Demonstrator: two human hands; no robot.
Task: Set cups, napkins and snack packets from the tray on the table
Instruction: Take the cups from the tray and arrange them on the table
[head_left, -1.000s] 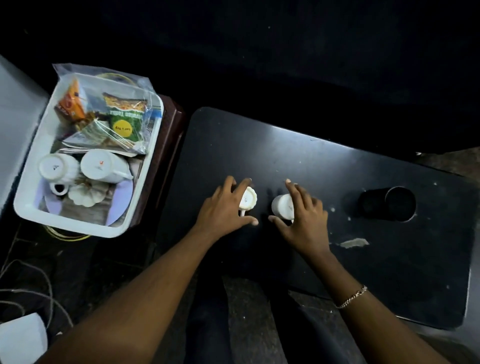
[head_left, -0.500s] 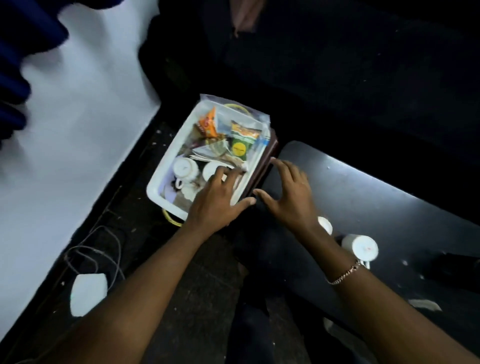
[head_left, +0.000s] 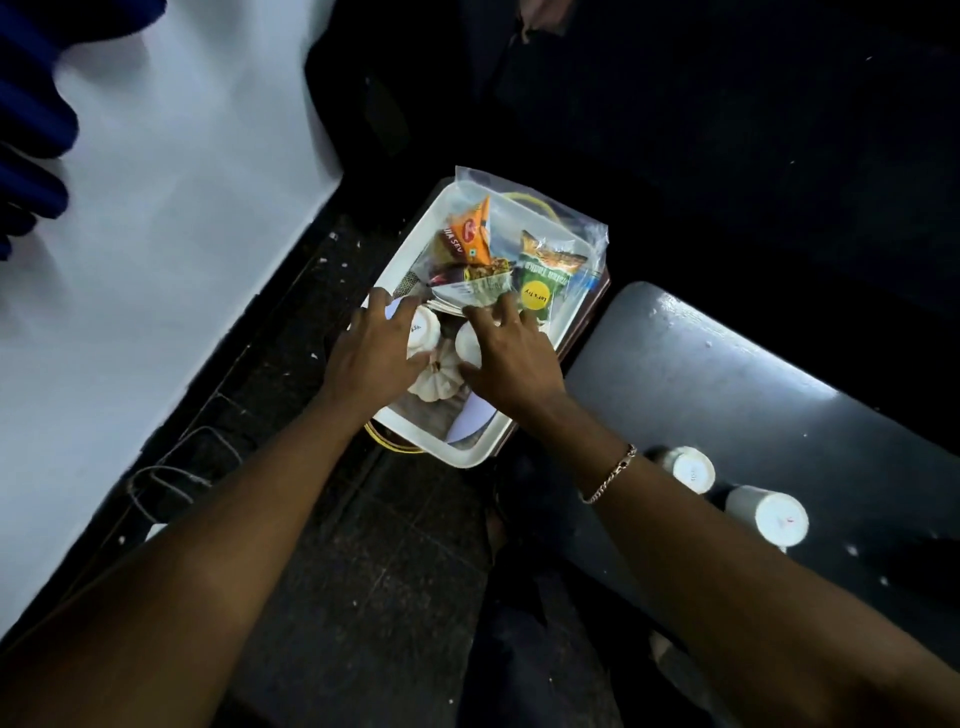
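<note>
Dark table (head_left: 727, 374) beside tray (head_left: 467, 457) of cups (head_left: 426, 330), packets (head_left: 470, 241); left hand (head_left: 371, 351), right hand (head_left: 511, 356): grip apart.

White tray (head_left: 467, 457) holds two cups (head_left: 425, 328), orange and green snack packets (head_left: 470, 240); two white cups (head_left: 693, 469) on dark table (head_left: 727, 374).

Two cups (head_left: 427, 329) partly hidden under the hands (head_left: 370, 354)
</note>
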